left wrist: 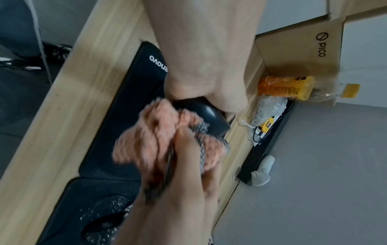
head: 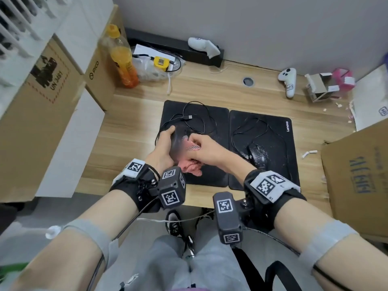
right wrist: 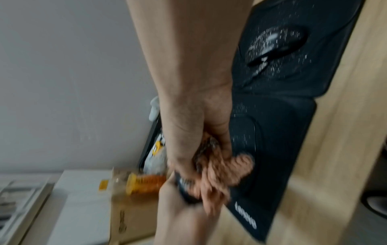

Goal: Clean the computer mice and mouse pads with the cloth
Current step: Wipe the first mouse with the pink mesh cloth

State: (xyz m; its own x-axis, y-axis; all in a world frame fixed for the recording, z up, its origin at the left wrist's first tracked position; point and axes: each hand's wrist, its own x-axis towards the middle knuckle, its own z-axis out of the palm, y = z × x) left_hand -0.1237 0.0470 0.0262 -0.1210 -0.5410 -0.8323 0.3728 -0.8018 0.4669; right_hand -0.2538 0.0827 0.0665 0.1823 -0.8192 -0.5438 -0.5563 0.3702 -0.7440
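1. Left hand [head: 163, 143]: the grip is closed around a black, smooth, glossy, rounded mouse [head: 178, 143], held above the left mouse pad [head: 214, 120].
2. Right hand [head: 201, 150]: the grip is closed on a bunched pink cloth [head: 191, 166] of knobbly weave with a checked grey-white band, pressed against the held mouse.
3. Left mouse pad: flat, matte black, rounded corners. A thin black cable [head: 197, 116] lies looped on it.
4. Right mouse pad [head: 279, 127]: same form, lying edge to edge with the left pad on the wood-grain desk [head: 130, 127].
5. Second mouse [head: 259, 156]: black, oval, resting on the right pad. White specks cover it and the pad surface around it.
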